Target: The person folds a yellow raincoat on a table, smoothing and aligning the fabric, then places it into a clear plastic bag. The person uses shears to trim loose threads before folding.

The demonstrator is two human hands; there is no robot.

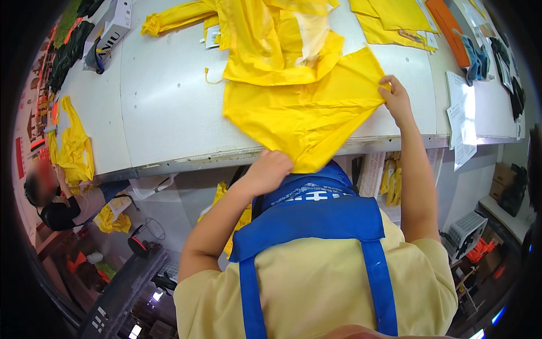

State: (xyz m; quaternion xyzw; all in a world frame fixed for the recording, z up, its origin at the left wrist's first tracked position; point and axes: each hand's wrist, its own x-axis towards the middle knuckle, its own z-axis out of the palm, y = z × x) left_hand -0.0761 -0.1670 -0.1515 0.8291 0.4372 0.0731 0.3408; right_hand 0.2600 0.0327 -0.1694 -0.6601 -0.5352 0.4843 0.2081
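A yellow rain jacket [271,110] lies spread over the pale table in front of me, one sleeve stretching to the far left. Its near part hangs over the table's front edge in a point. My right hand [397,100] pinches the jacket's right corner and holds it out to the side. Close to my body, my left hand [271,169] grips the near edge of the same fabric, fingers closed on it. A thin yellow cord [213,78] sticks out from the jacket's left side.
Folded yellow garments [392,20] lie at the far right, near an orange box [447,31] and paper sheets [462,118]. A white box [116,28] stands at the far left. Another person [62,198] works at the left with a yellow garment [73,144]. A metal edge [192,161] runs along the table's front.
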